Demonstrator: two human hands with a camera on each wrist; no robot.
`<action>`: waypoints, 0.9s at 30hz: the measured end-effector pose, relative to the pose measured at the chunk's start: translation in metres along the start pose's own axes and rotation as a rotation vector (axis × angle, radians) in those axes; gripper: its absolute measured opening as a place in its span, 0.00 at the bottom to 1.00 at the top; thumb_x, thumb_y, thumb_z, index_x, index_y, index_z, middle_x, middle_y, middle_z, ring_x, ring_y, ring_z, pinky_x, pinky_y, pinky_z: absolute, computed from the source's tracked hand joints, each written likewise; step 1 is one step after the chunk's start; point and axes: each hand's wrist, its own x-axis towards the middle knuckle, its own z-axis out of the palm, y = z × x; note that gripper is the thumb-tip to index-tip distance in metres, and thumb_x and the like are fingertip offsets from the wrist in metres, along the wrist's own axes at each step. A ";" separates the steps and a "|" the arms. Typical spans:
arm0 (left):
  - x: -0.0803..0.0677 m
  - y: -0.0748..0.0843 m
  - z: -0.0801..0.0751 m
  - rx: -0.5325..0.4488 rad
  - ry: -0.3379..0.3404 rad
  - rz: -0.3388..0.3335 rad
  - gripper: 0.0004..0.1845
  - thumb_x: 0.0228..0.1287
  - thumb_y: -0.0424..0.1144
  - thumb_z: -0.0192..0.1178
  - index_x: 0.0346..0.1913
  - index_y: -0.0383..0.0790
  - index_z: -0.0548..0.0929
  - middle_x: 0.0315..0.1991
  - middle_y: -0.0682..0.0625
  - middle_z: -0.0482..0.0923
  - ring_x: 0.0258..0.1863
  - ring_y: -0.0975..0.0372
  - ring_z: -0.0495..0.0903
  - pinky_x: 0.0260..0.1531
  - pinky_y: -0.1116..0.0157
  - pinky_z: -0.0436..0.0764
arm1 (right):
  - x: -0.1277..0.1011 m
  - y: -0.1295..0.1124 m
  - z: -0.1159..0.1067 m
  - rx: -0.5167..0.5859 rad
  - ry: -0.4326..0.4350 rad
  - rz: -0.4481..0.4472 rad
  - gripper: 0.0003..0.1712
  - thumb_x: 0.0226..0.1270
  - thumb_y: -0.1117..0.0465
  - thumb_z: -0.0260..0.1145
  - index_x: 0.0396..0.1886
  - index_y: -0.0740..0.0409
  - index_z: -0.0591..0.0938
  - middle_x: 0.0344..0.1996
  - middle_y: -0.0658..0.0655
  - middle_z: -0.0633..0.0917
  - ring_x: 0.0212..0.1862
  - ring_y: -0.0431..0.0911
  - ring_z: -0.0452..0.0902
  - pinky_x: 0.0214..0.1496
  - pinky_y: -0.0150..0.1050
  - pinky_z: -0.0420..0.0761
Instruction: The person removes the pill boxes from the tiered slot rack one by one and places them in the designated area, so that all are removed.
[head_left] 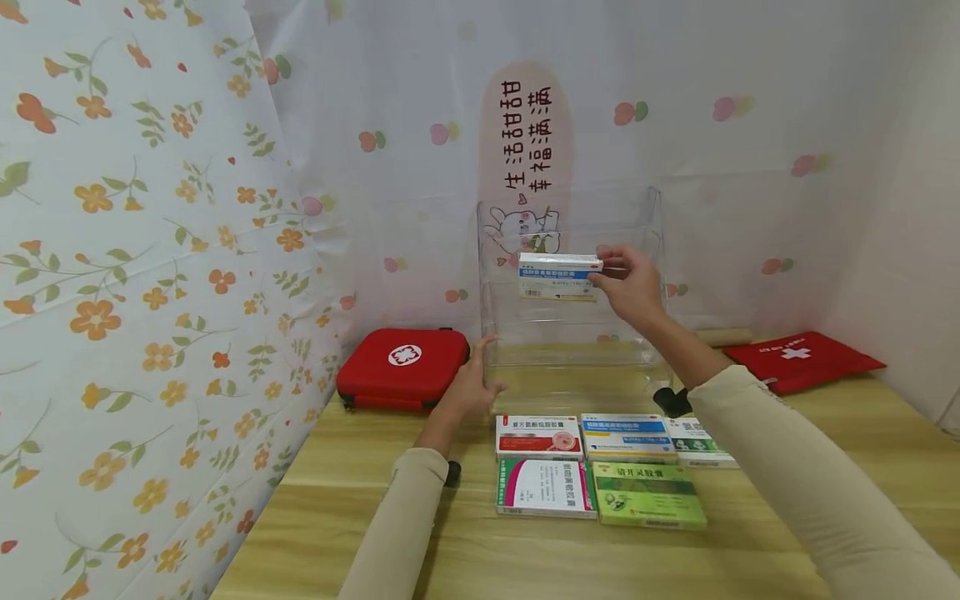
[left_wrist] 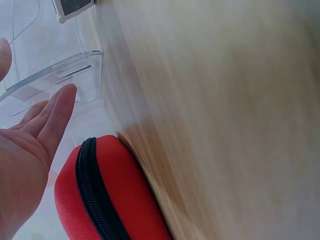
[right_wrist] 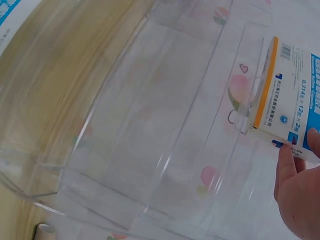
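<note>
Floral curtains back our wooden table [head_left: 360,508]. Our right hand [head_left: 633,287] pinches a blue-striped medicine box [head_left: 558,277] against the clear rack [head_left: 652,250]; keep it level. Our left hand [head_left: 472,387], fingers straight, steadies the rack's base.

The right hand [head_left: 633,287] holds a white and blue medicine box [head_left: 558,276] against the upper shelf of the clear rack [head_left: 652,242]. The left hand [head_left: 471,387] rests open at the rack's lower left corner. Five boxes [head_left: 600,471] lie in front of the rack, a red case [head_left: 402,367] to its left.
</note>
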 end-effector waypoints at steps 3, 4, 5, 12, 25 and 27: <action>-0.001 -0.001 0.000 0.000 0.008 -0.003 0.46 0.64 0.38 0.67 0.74 0.61 0.47 0.66 0.33 0.67 0.58 0.45 0.75 0.58 0.45 0.73 | -0.007 0.003 -0.008 -0.020 -0.022 -0.013 0.18 0.67 0.66 0.68 0.54 0.64 0.78 0.53 0.66 0.82 0.54 0.59 0.80 0.46 0.26 0.78; -0.001 -0.001 0.000 -0.001 0.008 -0.002 0.46 0.64 0.38 0.67 0.74 0.61 0.47 0.66 0.33 0.67 0.57 0.45 0.75 0.58 0.45 0.74 | -0.010 0.005 -0.011 -0.031 -0.026 -0.017 0.18 0.67 0.65 0.68 0.54 0.64 0.78 0.52 0.66 0.82 0.54 0.59 0.81 0.46 0.25 0.77; -0.001 -0.001 0.000 -0.006 0.004 0.002 0.46 0.64 0.38 0.67 0.75 0.59 0.47 0.66 0.33 0.66 0.57 0.45 0.76 0.57 0.45 0.74 | -0.013 0.007 -0.015 -0.040 -0.028 -0.025 0.18 0.68 0.64 0.68 0.55 0.64 0.78 0.52 0.66 0.83 0.54 0.59 0.81 0.46 0.24 0.77; -0.002 -0.002 0.000 -0.005 -0.001 -0.001 0.46 0.64 0.39 0.67 0.75 0.58 0.46 0.65 0.32 0.68 0.56 0.46 0.76 0.58 0.46 0.74 | -0.030 0.019 -0.029 -0.052 -0.066 -0.061 0.19 0.68 0.64 0.67 0.56 0.67 0.78 0.50 0.68 0.83 0.52 0.61 0.81 0.45 0.22 0.76; -0.003 -0.001 -0.001 -0.021 -0.004 -0.010 0.47 0.65 0.37 0.67 0.74 0.63 0.45 0.65 0.32 0.68 0.59 0.44 0.74 0.59 0.45 0.72 | -0.067 0.031 -0.047 -0.093 -0.097 -0.065 0.19 0.69 0.63 0.67 0.56 0.66 0.79 0.50 0.68 0.84 0.50 0.63 0.82 0.44 0.19 0.75; -0.003 0.000 -0.002 -0.026 -0.003 -0.019 0.47 0.65 0.38 0.67 0.75 0.63 0.45 0.65 0.32 0.68 0.60 0.44 0.74 0.60 0.45 0.71 | -0.072 0.031 -0.050 -0.099 -0.104 -0.060 0.19 0.69 0.62 0.67 0.57 0.64 0.79 0.51 0.68 0.84 0.51 0.62 0.82 0.45 0.19 0.75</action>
